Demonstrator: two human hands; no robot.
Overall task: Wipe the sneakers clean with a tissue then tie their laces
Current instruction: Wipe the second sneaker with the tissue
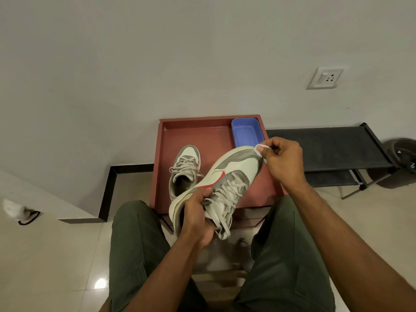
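From the head camera, the left hand curls its fingers into the collar of a white and grey sneaker, gripping it at the heel and holding it tilted above the reddish-brown tray. Its flat, pale laces hang loose and untied. The right hand pinches a small, crumpled white tissue between thumb and fingertips, pressed against the sneaker's rounded toe. The second sneaker sits upright on the tray, laces slack. A smooth blue plastic tub, rectangular with rounded corners, stands in the tray's far right corner. A black fabric rack lies beside the tray.
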